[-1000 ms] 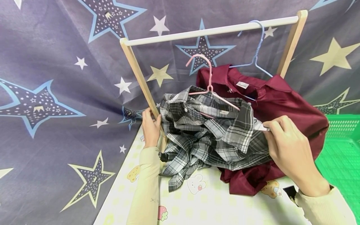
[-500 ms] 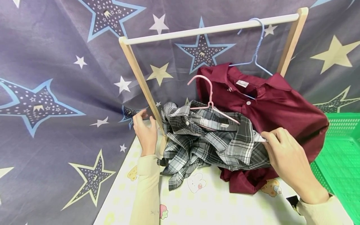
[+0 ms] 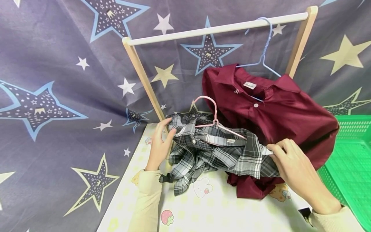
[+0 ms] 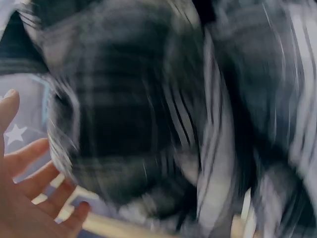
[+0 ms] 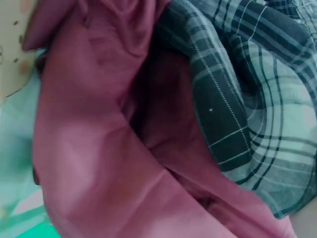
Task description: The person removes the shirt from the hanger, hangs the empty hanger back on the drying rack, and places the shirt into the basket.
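A black, grey and white plaid shirt [image 3: 220, 151] lies bunched over the table, with a pink hanger [image 3: 215, 111] inside its collar. The hanger's hook stands up free, below the rail. My right hand [image 3: 294, 170] pinches the shirt's shoulder at the right, by a pale patch of cloth. At the shirt's other shoulder is my left hand [image 3: 159, 143], fingers and thumb spread. In the left wrist view those fingers [image 4: 37, 186] are extended beside the blurred plaid cloth. The right wrist view shows plaid cloth against a maroon shirt [image 5: 99, 144], with the fingers hidden.
A white rail [image 3: 203, 33] on wooden posts [image 3: 145, 79] spans the back. The maroon shirt hangs from it on a blue hanger [image 3: 265, 48], behind the plaid shirt. A green basket [image 3: 347, 161] stands at the right. Star-patterned cloth [image 3: 95, 154] covers the wall.
The pink hanger and the plaid collar have sunk lower. My left hand has left the wooden post and come over to the shirt's shoulder. My right hand has moved slightly down, still pinching cloth.
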Demonstrator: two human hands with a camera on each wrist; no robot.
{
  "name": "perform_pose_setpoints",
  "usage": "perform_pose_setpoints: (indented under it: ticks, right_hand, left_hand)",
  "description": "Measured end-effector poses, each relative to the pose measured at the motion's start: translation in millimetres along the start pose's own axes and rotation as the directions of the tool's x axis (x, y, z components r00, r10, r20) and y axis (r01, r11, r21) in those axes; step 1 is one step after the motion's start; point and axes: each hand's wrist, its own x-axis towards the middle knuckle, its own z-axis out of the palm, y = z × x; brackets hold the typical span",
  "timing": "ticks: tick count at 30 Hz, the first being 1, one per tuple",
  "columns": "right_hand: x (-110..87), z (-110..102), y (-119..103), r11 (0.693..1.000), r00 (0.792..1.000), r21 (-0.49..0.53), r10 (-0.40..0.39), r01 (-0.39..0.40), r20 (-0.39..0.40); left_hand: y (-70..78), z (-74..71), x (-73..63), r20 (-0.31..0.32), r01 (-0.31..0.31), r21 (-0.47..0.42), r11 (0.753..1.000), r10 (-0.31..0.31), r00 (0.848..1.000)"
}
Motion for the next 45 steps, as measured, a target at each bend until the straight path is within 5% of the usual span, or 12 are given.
perform_pose_setpoints:
  ticks: [6,14,22,30,45]
  right_hand:
    - [-2.5,3.4,0.4,1.0,1.0,-0.001,-0.012,0.012,-0.005]
    - [-4.4,6.6,-0.9,1.0,1.0,-0.023,-0.011,0.011,-0.026]
    - [-4.9,9.5,-1.7,0.999,0.999,-0.024,-0.025,0.024,-0.036]
    - [-7.0,10.1,-0.4,1.0,0.999,-0.013,0.02,-0.02,0.03]
    - [-0.2,17.4,-3.9,1.0,0.999,0.019,-0.008,0.009,-0.042]
  left_hand:
    - [12.3,4.9,-7.7,0.105,0.066,-0.033,0.997,-0.062,0.993]
    - [23.7,16.8,-18.0,0.108,0.121,0.042,0.992,-0.125,0.986]
    - [30.6,30.4,-25.1,0.133,0.061,0.167,0.984,-0.084,0.988]
    - [37.3,43.9,-28.4,0.007,-0.033,0.12,0.992,0.033,0.999]
    - [76.4,69.1,-25.3,-0.159,-0.154,0.012,0.988,0.153,0.975]
